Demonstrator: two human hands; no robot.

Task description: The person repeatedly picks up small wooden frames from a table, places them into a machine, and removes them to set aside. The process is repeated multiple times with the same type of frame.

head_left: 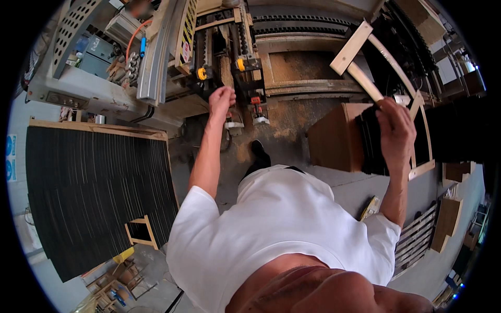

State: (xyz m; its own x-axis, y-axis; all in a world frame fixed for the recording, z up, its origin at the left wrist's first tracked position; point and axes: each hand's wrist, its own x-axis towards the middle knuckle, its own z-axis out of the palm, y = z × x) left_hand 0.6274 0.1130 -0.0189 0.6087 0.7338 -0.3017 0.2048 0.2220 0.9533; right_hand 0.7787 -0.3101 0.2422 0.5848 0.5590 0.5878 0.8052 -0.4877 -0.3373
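My right hand (397,130), at the right, is closed around a rail of a light wooden frame (365,81). The frame has a wide board at its far end and a thin curved side piece; it is held tilted, and my hand covers part of it. My left hand (222,101) is raised before the woodworking machine (249,70), its fingers curled tight. Whether anything small is inside them cannot be seen. Close to it are two yellow knobs (202,73) and a red clamp part (255,100) on the machine's black rails.
A brown box-like block (334,136) stands beneath the wooden frame. At the left is a large stack of dark strips (99,182), with a small wooden frame (141,232) by it. Sawdust lies on the floor (287,120). A slatted pallet (417,240) is at the lower right.
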